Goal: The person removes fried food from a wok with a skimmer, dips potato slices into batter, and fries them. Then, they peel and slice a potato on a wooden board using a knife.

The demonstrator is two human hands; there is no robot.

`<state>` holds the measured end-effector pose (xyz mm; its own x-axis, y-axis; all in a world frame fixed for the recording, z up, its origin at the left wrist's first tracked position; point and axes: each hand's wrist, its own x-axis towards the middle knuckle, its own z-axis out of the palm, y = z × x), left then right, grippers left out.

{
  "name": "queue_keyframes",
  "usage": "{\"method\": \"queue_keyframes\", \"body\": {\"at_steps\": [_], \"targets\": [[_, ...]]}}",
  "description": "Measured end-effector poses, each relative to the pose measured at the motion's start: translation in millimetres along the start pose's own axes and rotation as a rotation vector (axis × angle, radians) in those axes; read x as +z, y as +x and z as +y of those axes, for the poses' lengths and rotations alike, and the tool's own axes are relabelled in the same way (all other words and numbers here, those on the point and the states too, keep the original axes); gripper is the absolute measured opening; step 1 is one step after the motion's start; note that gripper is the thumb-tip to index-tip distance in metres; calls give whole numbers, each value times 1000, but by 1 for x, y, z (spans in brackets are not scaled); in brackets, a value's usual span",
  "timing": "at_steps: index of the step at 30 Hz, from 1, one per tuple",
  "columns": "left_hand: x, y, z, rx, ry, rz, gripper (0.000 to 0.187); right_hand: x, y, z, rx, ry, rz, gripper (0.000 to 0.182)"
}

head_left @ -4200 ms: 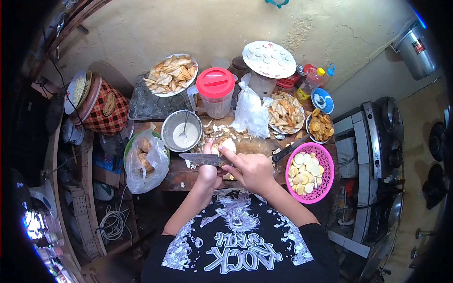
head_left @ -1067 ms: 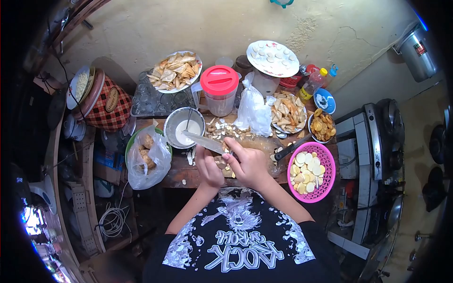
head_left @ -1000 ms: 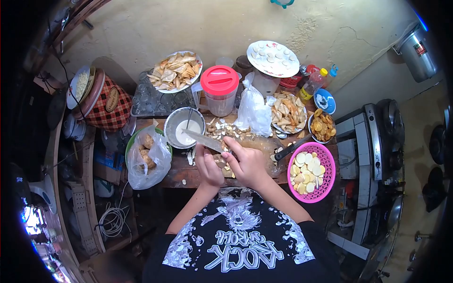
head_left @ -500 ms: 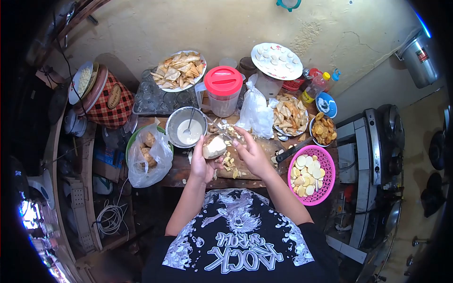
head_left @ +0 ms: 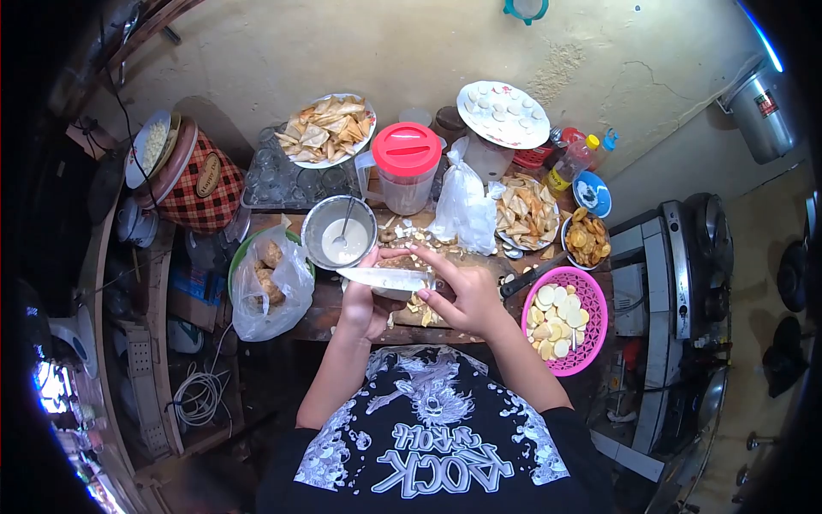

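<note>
My left hand [head_left: 363, 310] is wrapped round a pale, partly peeled tuber [head_left: 394, 294], which is mostly covered by the blade. My right hand [head_left: 467, 298] grips a knife [head_left: 385, 278], its broad blade lying across the tuber and pointing left. Most of the knife's handle is hidden in my fingers. Peelings [head_left: 419, 310] are scattered on the wooden board below both hands. Just beyond my left hand stands a bowl of white batter [head_left: 349, 248] with a spoon in it. To the right of my right hand is a pink basket [head_left: 602, 317] of pale round slices.
A plastic bag of brown tubers [head_left: 272, 287] sits at left. Behind are a red-lidded pitcher [head_left: 406, 167], a white plastic bag [head_left: 465, 210] and plates of folded pastries [head_left: 330, 128]. A second, dark-handled knife [head_left: 533, 276] lies beside the basket. A stove [head_left: 681, 265] stands far right.
The knife has swung from above and right of the tuber to lie flat across it, pointing left. My right hand has turned and lowered slightly; the tuber is now mostly covered.
</note>
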<state>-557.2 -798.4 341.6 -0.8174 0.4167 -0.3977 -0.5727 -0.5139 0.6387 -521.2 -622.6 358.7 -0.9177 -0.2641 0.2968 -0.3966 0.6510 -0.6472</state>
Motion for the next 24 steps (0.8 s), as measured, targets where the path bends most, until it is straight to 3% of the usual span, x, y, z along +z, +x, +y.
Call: {"method": "queue_keyframes", "body": {"at_steps": [6,12,15,18,21,24], "targets": [[0,1,-3,-18,-16,107,24,-8,-3,-10,-20,-36,-68,55],[-15,9,-12,181,-83,-104,23,-5,-9,-12,-27,-80,-81,52],[-13,9,-14,263,-7,-118,19,-2,-11,-12,-24,-71,-54,50],[-6,12,-21,437,39,-9,16,2,-9,-15,22,-65,-39,48],[-5,11,-20,567,13,-111,16,4,-6,-20,41,-20,-10,46],[-5,14,-30,742,164,2,14,9,-3,-19,34,56,27,46]]}}
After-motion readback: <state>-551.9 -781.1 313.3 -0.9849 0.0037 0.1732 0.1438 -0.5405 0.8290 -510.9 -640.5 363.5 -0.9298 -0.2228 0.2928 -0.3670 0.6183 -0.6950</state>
